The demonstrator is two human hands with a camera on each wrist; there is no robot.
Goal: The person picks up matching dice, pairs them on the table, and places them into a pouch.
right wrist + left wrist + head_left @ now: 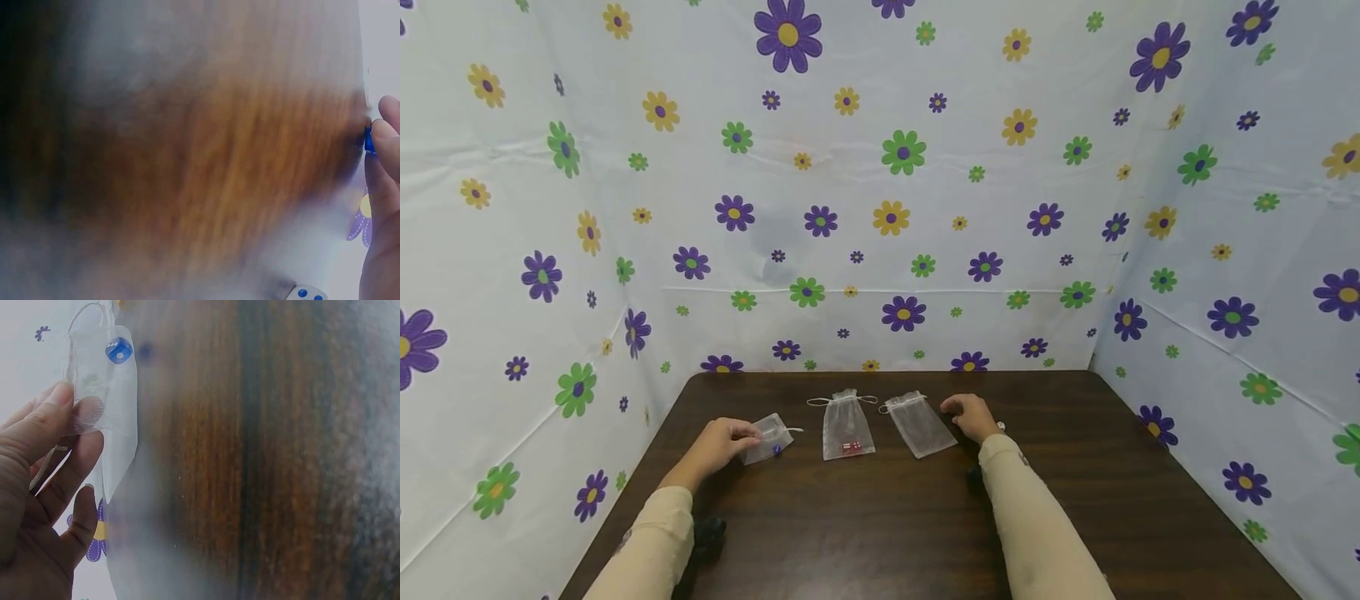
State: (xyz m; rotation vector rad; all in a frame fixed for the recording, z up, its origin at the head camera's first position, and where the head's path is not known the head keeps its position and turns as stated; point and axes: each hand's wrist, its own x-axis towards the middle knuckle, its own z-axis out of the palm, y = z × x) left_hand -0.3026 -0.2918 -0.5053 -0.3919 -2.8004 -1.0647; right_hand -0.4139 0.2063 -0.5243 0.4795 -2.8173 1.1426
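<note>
My left hand [718,446] pinches a small sheer white drawstring bag [778,428] at the left of the table, thumb against fingers. Inside that bag lies a blue die [119,350] with white pips. At the right, my right hand [972,418] holds another blue die [369,140] between thumb and fingers; only part of it shows in the right wrist view. Close by my right wrist a white die [306,294] with blue pips sits on the table, cut off by the frame's lower edge.
A second sheer bag [844,417] with two red dice [852,447] in it lies mid-table. To its right is a third sheer bag [923,427], tilted, with no dice visible inside. The dark wooden table [850,533] meets a flowered cloth backdrop [850,183] behind and at both sides.
</note>
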